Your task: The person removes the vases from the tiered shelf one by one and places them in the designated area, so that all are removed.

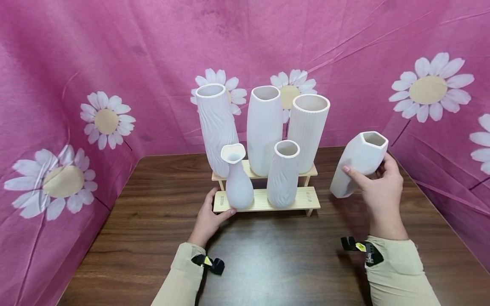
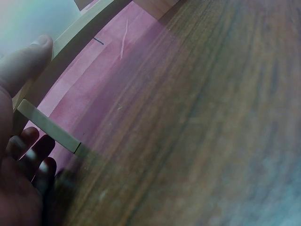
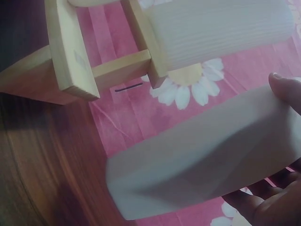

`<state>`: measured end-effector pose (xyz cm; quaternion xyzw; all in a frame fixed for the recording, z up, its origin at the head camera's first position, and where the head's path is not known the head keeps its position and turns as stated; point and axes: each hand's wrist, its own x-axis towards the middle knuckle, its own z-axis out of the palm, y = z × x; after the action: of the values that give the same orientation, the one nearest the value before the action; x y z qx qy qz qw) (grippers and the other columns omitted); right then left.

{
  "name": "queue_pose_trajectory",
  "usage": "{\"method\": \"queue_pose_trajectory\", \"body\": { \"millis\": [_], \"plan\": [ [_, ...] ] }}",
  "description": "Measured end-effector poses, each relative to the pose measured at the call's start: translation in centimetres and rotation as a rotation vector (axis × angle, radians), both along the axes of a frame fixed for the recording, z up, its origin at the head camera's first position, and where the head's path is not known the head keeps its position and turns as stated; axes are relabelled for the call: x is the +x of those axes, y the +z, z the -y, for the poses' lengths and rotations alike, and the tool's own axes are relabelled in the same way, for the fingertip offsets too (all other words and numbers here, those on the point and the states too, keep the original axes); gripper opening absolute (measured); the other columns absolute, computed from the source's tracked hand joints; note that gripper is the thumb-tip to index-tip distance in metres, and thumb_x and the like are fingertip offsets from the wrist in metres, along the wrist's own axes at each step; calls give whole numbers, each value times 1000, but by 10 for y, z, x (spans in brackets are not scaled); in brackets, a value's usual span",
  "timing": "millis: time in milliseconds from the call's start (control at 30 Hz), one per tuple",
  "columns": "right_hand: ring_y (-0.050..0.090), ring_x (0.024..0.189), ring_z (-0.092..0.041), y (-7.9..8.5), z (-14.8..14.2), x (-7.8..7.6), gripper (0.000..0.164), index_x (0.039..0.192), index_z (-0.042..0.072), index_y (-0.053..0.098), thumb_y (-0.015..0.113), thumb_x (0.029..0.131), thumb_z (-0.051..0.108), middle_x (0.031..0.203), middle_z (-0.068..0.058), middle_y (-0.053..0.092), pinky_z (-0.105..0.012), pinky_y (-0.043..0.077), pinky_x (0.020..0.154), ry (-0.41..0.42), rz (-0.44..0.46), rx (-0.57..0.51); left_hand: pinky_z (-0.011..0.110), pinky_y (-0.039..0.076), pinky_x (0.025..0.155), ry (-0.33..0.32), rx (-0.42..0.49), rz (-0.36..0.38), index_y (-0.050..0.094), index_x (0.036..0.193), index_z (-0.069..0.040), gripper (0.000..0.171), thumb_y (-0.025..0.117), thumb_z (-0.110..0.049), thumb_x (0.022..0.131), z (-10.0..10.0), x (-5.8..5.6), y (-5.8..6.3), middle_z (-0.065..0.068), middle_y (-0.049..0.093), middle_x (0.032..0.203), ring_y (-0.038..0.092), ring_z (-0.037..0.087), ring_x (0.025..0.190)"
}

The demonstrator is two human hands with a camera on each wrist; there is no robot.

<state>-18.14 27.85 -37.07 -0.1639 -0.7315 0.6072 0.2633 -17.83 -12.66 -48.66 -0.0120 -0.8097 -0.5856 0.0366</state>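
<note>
My right hand [image 1: 384, 189] holds a faceted white vase [image 1: 357, 163] right of the stand, thumb on the near side and fingers behind. The vase leans, its angular mouth up and to the right; in the right wrist view its flat base [image 3: 117, 188] points left. At the left end of a two-step wooden stand [image 1: 260, 199], my left hand [image 1: 208, 219] grips the lower shelf with thumb and fingers. The left wrist view shows its thumb [image 2: 28, 61] along the shelf and its fingers near a stand leg [image 2: 51, 127].
A flared-neck vase [image 1: 239, 182] and a wavy vase [image 1: 284, 178] stand on the lower step. Behind them, the upper step bears a tall wavy vase [image 1: 216, 127], a smooth one [image 1: 264, 131] and a ribbed one [image 1: 309, 131]. Pink daisy cloth [image 1: 164, 51] surrounds the brown table [image 1: 153, 204].
</note>
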Motion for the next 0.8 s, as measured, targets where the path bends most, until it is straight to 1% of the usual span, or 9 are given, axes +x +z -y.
{"method": "queue_pose_trajectory", "body": {
  "millis": [133,333,433,533,600,800],
  "plan": [
    [56,110,-12,-2,-2,-2,80,142,20,54,90,72,5,121,2,59,-26,46,100,-9,3,-2,49,31,114,-1,-5,2,34,154,-7,99,91,-22,75,0,0,0,17,47,149,46,31,134],
    [55,111,-11,-8,-6,-4,81,145,21,52,90,74,10,123,1,58,-25,46,99,-29,25,50,52,34,112,3,-34,-36,34,153,-4,100,91,-27,73,1,0,-4,19,48,148,47,33,133],
    [55,111,-11,-12,-8,-6,82,145,22,51,90,74,11,124,1,58,-25,46,99,-40,30,54,51,32,113,4,-29,-25,34,154,-5,100,91,-26,74,0,0,-4,18,47,150,46,32,134],
    [55,112,-10,-14,-10,-7,82,145,23,51,90,74,11,124,1,57,-27,46,101,-48,35,47,48,30,115,1,-7,2,34,154,-8,99,91,-22,74,0,1,-1,16,46,151,44,31,136],
    [55,112,-11,-15,-12,-9,83,145,23,51,90,73,10,124,2,57,-28,45,102,-52,37,37,48,31,114,-2,-4,11,34,154,-8,99,91,-21,75,0,1,-1,16,46,151,45,30,135],
    [55,112,-10,-18,-16,-11,83,145,24,51,90,73,9,124,3,57,-28,45,103,-66,41,34,48,31,114,-4,-5,8,33,154,-8,98,90,-22,75,0,0,0,16,47,150,45,30,135]
  ]
}}
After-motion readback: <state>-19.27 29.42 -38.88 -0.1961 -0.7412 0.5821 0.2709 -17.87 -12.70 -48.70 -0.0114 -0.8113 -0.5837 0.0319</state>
